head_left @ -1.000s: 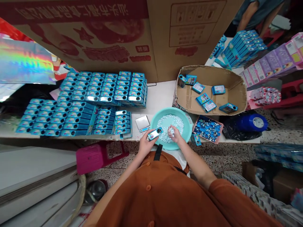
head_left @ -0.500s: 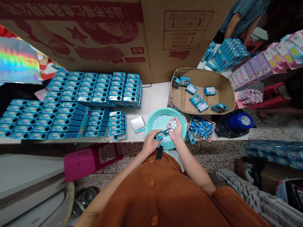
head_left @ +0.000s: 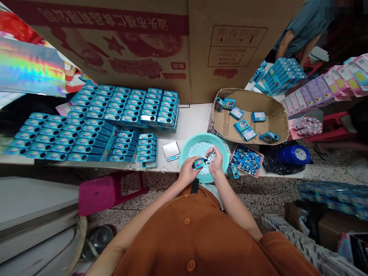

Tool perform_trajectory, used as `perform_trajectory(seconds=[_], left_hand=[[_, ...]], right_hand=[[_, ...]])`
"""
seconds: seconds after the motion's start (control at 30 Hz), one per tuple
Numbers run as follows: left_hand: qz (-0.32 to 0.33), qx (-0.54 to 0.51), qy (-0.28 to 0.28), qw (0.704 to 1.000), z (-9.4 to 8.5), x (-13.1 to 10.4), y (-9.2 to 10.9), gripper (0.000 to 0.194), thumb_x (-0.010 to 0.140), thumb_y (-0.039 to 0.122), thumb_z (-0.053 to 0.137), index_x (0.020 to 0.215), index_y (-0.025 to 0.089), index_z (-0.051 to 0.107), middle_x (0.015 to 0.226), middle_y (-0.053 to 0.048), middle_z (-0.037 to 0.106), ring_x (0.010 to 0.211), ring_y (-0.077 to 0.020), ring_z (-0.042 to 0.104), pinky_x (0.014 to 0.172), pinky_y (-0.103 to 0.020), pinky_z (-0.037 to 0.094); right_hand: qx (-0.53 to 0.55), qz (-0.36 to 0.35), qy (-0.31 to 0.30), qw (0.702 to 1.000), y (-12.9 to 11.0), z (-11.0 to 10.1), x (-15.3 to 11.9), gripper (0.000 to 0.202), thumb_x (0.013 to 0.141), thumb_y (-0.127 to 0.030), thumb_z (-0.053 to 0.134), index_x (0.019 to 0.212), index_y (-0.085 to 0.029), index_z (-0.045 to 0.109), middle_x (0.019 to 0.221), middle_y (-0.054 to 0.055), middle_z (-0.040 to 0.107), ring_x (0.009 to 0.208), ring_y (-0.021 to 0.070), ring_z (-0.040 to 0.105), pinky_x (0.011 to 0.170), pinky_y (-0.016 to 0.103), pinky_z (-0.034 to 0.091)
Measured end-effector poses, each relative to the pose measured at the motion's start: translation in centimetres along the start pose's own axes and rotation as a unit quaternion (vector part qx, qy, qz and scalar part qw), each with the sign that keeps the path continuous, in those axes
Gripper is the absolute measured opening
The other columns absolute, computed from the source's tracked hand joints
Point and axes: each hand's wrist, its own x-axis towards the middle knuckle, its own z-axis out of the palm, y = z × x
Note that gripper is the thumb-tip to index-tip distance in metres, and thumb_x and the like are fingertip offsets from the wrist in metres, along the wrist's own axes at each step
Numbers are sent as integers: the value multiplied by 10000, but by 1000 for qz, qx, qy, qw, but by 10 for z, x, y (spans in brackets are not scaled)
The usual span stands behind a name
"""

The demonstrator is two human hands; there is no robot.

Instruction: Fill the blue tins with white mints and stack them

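My left hand (head_left: 189, 171) grips a small blue tin (head_left: 198, 164) over the near part of a turquoise basin (head_left: 186, 147). The tin lies sideways with its dark round opening toward my right hand. Cupped beside that opening, my right hand (head_left: 217, 163) holds a heap of small white candies (head_left: 211, 156), its fingers curled around them. More loose white candies (head_left: 204, 171) lie in the basin under both hands. Just right of the basin, another blue tin (head_left: 233, 171) stands at the table edge, near a pink tray (head_left: 260, 165) of blue and silver round caps (head_left: 246, 160).
Rows of blue tins (head_left: 94, 140) fill the table's left side, with a small digital scale (head_left: 171, 150) beside them. A cut-down cardboard box (head_left: 276, 115) holds several tins. A tall carton (head_left: 161, 50) stands behind. Another person's arm (head_left: 285, 44) shows at the upper right.
The view has shifted slightly, moving the table scene rightward. My right hand has turned inward with its fingers more curled over the candies, close to the tin's opening.
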Motion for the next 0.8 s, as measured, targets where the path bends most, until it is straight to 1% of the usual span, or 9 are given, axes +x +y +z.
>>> perform_trajectory(seconds=[0.07,0.13,0.2,0.33,0.43,0.53,0.63,0.73,0.8], left_hand=[[-11,-17,-5,1000,3,1,-1,405,704,124,686,1088,246,644,1123,-40,676,1068,-235,598,955,-392,458],[-48,-53,-12,997,5,1,-2,415,689,140,708,1087,238,645,1110,-40,684,1042,-232,619,925,-379,483],[-78,-84,-9,993,8,1,-3,422,681,161,724,1090,227,644,1109,-44,687,1031,-230,631,909,-370,497],[-56,-69,-2,996,9,2,1,412,675,140,719,1068,249,661,1121,-34,682,1068,-231,616,953,-380,476],[-62,-76,4,995,9,4,4,420,678,143,719,1080,246,655,1111,-38,685,1044,-227,628,934,-375,488],[-49,-71,8,996,11,5,5,423,679,135,719,1081,247,653,1120,-36,682,1066,-224,616,957,-380,473],[-61,-94,11,994,13,5,6,425,680,150,727,1089,232,645,1106,-41,686,1036,-218,629,932,-372,489],[-41,-81,19,996,13,5,7,416,684,141,717,1083,242,650,1121,-39,680,1070,-226,613,967,-390,468],[-31,-82,22,996,12,5,9,412,681,129,710,1072,246,654,1113,-36,682,1062,-228,617,958,-393,475]], right_hand=[[-10,5,-9,1000,-2,0,0,334,786,-449,597,581,-195,523,544,-38,504,511,103,504,559,249,423],[-30,-1,-19,999,-3,0,-2,342,794,-454,583,575,-196,533,540,-30,519,531,115,531,585,259,439],[-44,-17,-17,999,-4,-1,-3,352,801,-456,567,565,-196,537,552,-20,542,553,124,553,610,268,452],[-52,-34,-9,998,-6,-2,-4,359,812,-445,549,553,-197,535,557,-20,552,554,122,556,611,267,451],[-57,-44,-7,997,-8,-2,-3,344,813,-435,552,566,-196,548,559,-22,554,547,117,550,598,262,443],[-60,-51,-5,997,-9,-1,-3,342,816,-435,550,574,-194,559,557,-20,559,543,119,551,596,264,443],[-65,-51,-14,997,-11,1,-4,359,823,-443,539,565,-193,561,540,-13,561,536,127,555,590,271,442],[-74,-58,-7,995,-11,2,-5,372,829,-446,532,555,-197,557,527,-10,557,534,130,551,591,274,442],[-77,-61,0,995,-11,2,-6,388,835,-458,520,544,-202,547,514,-9,545,530,132,545,590,276,443]])
